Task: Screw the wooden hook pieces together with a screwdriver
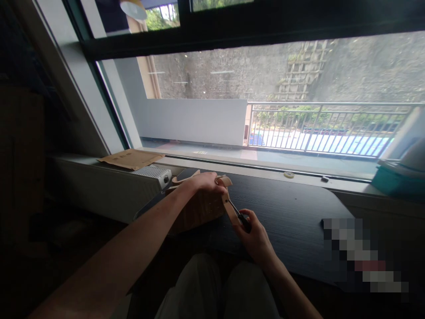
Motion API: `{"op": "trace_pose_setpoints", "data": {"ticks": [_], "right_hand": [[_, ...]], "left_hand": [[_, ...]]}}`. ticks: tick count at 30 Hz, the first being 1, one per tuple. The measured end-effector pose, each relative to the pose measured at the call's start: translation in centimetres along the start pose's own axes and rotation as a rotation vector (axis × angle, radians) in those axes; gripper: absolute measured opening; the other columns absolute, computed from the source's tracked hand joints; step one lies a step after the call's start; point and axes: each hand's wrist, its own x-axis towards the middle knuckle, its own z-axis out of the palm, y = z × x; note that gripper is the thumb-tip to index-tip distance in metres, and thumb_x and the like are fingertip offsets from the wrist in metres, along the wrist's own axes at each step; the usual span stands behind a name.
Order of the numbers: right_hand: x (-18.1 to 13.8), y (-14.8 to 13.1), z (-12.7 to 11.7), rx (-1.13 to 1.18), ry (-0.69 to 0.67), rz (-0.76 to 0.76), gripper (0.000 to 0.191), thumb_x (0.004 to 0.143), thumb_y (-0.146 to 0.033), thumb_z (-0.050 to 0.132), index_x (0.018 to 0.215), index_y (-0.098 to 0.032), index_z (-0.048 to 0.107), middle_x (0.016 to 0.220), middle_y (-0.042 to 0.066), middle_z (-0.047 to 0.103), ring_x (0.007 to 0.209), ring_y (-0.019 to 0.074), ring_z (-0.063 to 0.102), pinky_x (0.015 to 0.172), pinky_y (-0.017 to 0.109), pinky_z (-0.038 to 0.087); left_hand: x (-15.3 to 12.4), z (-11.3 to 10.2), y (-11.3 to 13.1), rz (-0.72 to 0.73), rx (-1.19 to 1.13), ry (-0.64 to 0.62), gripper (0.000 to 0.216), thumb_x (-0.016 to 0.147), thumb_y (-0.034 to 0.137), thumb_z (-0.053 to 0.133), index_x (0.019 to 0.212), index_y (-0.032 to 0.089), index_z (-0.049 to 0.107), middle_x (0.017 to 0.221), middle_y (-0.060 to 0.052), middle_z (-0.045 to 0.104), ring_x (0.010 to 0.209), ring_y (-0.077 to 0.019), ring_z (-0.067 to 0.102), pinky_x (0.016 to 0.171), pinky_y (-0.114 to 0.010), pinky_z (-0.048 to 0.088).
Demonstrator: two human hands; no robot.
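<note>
A small open cardboard box (199,210) stands on the dark table (292,212) in front of me. My left hand (206,182) rests on the box's top, fingers curled over the raised flaps. My right hand (252,232) is closed around the black handle of a thin tool (237,213). The tool's blade points up toward the box's right flap and touches it.
A flat piece of cardboard (131,158) lies on the windowsill at the left, beside a white ribbed unit (154,173). A teal box (396,179) sits at the right. A small roll (288,174) lies on the sill. My knees (212,288) are below the table edge.
</note>
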Motion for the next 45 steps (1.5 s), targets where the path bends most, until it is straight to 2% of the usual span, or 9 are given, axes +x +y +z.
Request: {"op": "trace_pose_setpoints", "data": {"ticks": [5,13,27,33,38,42,45], "right_hand": [[-0.1,0.0,-0.1,0.002,-0.015,-0.024,0.033,0.076,-0.037,0.054,0.106,-0.023,0.053,0.082,0.000,0.066,0.070,0.0161,0.060,0.065,0.027,0.044],[-0.5,-0.6,0.2,-0.076,-0.010,-0.029,0.036,0.074,-0.034,0.056,0.108,-0.023,0.054,0.079,-0.001,0.066,0.066,0.0157,0.060,0.063,0.026,0.043],[-0.6,-1.0,0.1,-0.099,-0.026,-0.040,0.031,0.076,-0.032,0.054,0.106,-0.024,0.054,0.084,0.000,0.067,0.072,0.0170,0.062,0.066,0.027,0.043],[-1.6,-1.5,-1.6,-0.126,-0.057,-0.007,0.036,0.081,-0.034,0.045,0.114,-0.022,0.050,0.088,0.003,0.067,0.075,0.0176,0.063,0.066,0.027,0.045],[-2.7,-0.7,-3.1,-0.299,0.076,-0.182,0.037,0.086,-0.023,0.035,0.118,-0.016,0.051,0.111,0.009,0.063,0.096,0.0188,0.061,0.080,0.028,0.044],[-3.3,-0.7,-2.6,-0.466,0.113,-0.302,0.040,0.091,-0.027,0.034,0.125,-0.015,0.050,0.106,0.009,0.066,0.085,0.0180,0.064,0.069,0.025,0.045],[-3.5,-1.3,-2.0,-0.506,0.117,-0.326,0.039,0.091,-0.027,0.037,0.126,-0.017,0.051,0.099,0.007,0.068,0.079,0.0162,0.065,0.065,0.023,0.043]], "left_hand": [[0.3,0.3,-0.2,-0.025,0.016,0.024,0.050,0.061,0.063,0.059,0.090,0.023,0.061,0.092,-0.004,0.068,0.084,-0.0228,0.063,0.064,-0.027,0.048],[0.6,0.6,-0.4,-0.042,0.014,0.031,0.058,0.058,0.067,0.058,0.096,0.023,0.059,0.101,-0.006,0.067,0.089,-0.0247,0.062,0.066,-0.028,0.048],[0.3,0.5,-0.8,-0.017,0.012,0.022,0.071,0.058,0.079,0.050,0.096,0.020,0.058,0.102,-0.010,0.066,0.089,-0.0251,0.062,0.066,-0.028,0.047],[-0.2,0.7,-0.6,0.014,0.032,0.015,0.071,0.060,0.077,0.051,0.102,0.021,0.056,0.106,-0.010,0.064,0.094,-0.0269,0.060,0.068,-0.029,0.046],[-1.1,0.9,0.4,0.015,0.112,0.057,0.072,0.059,0.079,0.050,0.101,0.020,0.055,0.107,-0.012,0.061,0.097,-0.0296,0.057,0.071,-0.033,0.046],[-1.8,1.0,1.2,0.001,0.165,0.089,0.070,0.062,0.077,0.048,0.102,0.020,0.054,0.110,-0.013,0.059,0.102,-0.0308,0.053,0.078,-0.037,0.045],[-2.1,1.2,1.5,-0.004,0.175,0.101,0.069,0.063,0.075,0.048,0.104,0.021,0.053,0.113,-0.012,0.058,0.104,-0.0312,0.053,0.080,-0.038,0.045]]}}
